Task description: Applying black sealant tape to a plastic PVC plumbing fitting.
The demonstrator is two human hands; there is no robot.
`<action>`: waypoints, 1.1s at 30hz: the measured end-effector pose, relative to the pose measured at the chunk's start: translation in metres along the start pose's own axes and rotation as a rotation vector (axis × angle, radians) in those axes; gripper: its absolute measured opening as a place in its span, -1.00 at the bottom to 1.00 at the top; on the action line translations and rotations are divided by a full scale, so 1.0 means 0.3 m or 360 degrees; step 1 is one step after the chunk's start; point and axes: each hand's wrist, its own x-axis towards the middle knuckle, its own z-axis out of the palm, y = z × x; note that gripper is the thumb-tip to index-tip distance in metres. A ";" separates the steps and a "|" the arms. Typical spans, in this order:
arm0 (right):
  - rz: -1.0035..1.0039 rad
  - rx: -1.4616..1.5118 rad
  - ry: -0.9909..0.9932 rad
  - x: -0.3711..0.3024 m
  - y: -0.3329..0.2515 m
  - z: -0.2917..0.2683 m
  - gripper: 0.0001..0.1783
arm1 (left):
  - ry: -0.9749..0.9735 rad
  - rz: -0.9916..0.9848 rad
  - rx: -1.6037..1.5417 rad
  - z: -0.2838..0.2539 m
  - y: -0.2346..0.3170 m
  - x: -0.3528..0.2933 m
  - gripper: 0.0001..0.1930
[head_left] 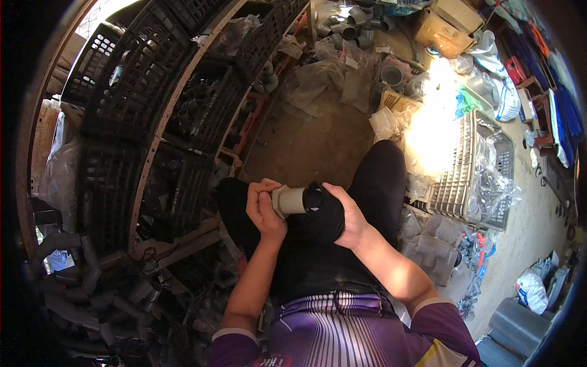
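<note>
A short light-grey plastic pipe fitting (292,200) lies sideways above my lap, a wider angular collar at its left end. My left hand (266,211) is closed around that collar, thumb and fingers gripping it. Bunched black cloth (326,219) meets the fitting's right end. My right hand (353,219) is wrapped around the cloth from the right side, thumb on top; its fingertips are hidden behind the cloth. How far the cloth reaches into the fitting I cannot tell.
Black plastic crates (122,92) of fittings stand on the left shelf. Dark pipe elbows (92,300) are heaped at lower left. A pale crate (455,177) with plastic bags stands right, near a cardboard box (445,37). Clear plastic sheets (315,82) lie on the floor (293,140) ahead.
</note>
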 end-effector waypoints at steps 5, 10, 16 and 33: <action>-0.0109 0.0027 0.0055 -0.023 0.004 -0.002 -0.57 | 0.0243 -0.0812 -0.0397 0.054 0.047 -0.019 -0.78; -0.0396 0.0015 -0.0228 -0.033 -0.001 0.005 -0.42 | 0.0329 -0.1359 -0.0955 0.043 0.043 -0.041 -0.68; -0.0792 -0.0169 -0.0215 -0.066 -0.078 -0.029 -0.36 | 0.0216 -0.1496 -0.1426 0.015 0.055 -0.045 -0.62; -0.1449 -0.2094 -0.0331 0.025 -0.006 -0.050 -0.14 | 0.0193 -0.0516 0.0373 0.089 0.073 -0.035 -0.76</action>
